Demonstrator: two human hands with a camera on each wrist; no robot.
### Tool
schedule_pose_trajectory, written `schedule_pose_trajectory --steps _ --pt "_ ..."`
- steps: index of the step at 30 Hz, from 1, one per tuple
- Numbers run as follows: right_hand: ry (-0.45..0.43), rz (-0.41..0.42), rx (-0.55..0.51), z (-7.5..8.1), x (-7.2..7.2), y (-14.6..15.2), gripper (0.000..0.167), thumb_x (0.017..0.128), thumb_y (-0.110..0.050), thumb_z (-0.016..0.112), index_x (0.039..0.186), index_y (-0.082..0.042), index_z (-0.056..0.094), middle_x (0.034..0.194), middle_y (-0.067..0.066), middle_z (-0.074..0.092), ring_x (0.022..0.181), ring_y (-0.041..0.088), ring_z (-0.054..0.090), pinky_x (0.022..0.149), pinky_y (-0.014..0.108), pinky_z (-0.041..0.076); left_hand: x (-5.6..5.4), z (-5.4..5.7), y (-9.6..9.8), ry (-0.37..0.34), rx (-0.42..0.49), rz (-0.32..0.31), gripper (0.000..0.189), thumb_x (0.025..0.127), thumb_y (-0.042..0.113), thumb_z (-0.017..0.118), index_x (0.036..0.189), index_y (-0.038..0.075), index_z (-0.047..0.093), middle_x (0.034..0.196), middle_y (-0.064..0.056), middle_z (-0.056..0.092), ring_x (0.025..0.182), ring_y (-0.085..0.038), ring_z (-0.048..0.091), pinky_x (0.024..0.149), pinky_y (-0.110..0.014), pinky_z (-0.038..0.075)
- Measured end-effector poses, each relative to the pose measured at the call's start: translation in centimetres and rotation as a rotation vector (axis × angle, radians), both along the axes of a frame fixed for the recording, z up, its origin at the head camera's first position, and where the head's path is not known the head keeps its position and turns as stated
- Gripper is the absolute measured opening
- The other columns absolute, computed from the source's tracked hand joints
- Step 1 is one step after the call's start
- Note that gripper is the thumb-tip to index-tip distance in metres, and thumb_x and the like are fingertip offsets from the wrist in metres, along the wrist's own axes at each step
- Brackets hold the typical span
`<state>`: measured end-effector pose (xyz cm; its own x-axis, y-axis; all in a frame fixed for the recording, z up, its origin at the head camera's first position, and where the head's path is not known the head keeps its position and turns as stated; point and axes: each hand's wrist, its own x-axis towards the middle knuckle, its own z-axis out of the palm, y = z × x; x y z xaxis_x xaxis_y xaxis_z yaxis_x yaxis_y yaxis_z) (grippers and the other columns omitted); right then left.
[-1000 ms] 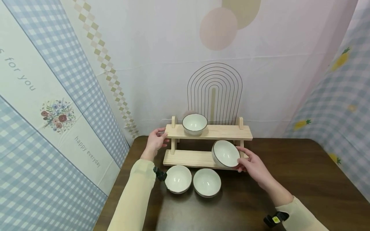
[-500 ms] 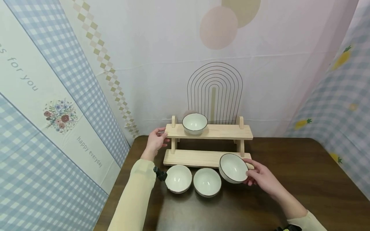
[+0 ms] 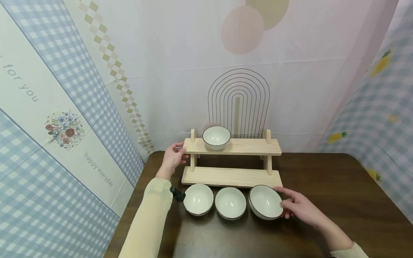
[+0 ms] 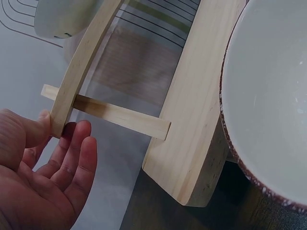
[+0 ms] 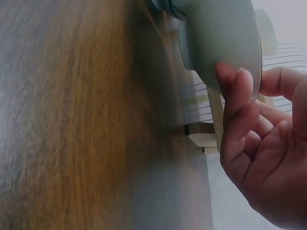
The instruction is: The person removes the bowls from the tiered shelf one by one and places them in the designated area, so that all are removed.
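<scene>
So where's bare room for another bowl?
Free: the lower shelf, the upper shelf right of its bowl, and the table right of the right hand. Crowded: in front of the stand, where three bowls line up.

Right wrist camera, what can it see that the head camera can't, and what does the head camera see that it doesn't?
Only the right wrist view shows the foot under the held bowl.

Only the head view shows the left hand gripping the end of the wooden shelf, the white inside of the held bowl, and the flower picture.

Both show the right hand holding that bowl, part of the wooden shelf, and the brown table.
</scene>
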<state>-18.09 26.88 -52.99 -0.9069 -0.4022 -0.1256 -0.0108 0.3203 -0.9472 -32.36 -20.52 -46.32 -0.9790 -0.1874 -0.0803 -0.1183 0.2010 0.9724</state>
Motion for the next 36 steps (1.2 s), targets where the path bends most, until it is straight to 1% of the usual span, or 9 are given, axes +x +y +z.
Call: schedule_pose_trajectory --steps 6,13,21,30,36 --pt "0.008 0.026 0.016 -0.6 -0.2 0.4 0.061 0.102 -0.003 0.061 0.159 0.004 0.042 0.078 0.013 0.072 0.065 0.021 0.067 0.060 0.035 0.059 -0.2 -0.2 0.1 -0.001 -0.006 0.002 0.039 0.109 0.013 0.063 0.148 0.008 0.060 0.129 -0.021 0.068 0.089 -0.022 0.073 0.070 -0.032 0.061" --pt "0.032 0.073 0.033 -0.5 -1.1 0.8 0.060 0.100 -0.001 0.061 0.158 0.006 0.043 0.075 0.012 0.072 0.062 0.019 0.065 0.056 0.035 0.058 -0.4 -0.1 0.4 -0.003 -0.003 0.019 0.039 0.110 0.012 0.063 0.148 0.009 0.060 0.129 -0.021 0.068 0.091 -0.024 0.074 0.071 -0.033 0.062" --pt "0.036 0.105 0.078 -0.4 -2.1 1.1 0.062 0.101 -0.002 0.061 0.159 0.008 0.042 0.075 0.011 0.072 0.062 0.020 0.066 0.056 0.036 0.058 -0.5 0.0 0.7 -0.005 -0.006 0.031 0.040 0.110 0.013 0.063 0.149 0.009 0.059 0.130 -0.021 0.068 0.093 -0.025 0.074 0.074 -0.035 0.062" --pt "0.051 0.106 0.118 -0.5 -2.1 1.0 0.061 0.101 -0.003 0.062 0.159 0.004 0.045 0.073 0.009 0.070 0.062 0.021 0.065 0.054 0.033 0.054 -0.3 0.1 0.7 -0.002 -0.001 0.028 0.040 0.110 0.013 0.063 0.149 0.009 0.059 0.131 -0.022 0.067 0.092 -0.025 0.074 0.073 -0.035 0.062" --pt "0.076 0.114 0.152 -0.3 -2.1 0.9 0.060 0.100 -0.003 0.062 0.158 0.003 0.047 0.069 0.006 0.068 0.061 0.021 0.065 0.053 0.031 0.051 -0.2 0.1 0.7 0.001 0.004 0.028 0.039 0.110 0.013 0.063 0.149 0.008 0.059 0.131 -0.022 0.068 0.089 -0.022 0.073 0.070 -0.033 0.062"
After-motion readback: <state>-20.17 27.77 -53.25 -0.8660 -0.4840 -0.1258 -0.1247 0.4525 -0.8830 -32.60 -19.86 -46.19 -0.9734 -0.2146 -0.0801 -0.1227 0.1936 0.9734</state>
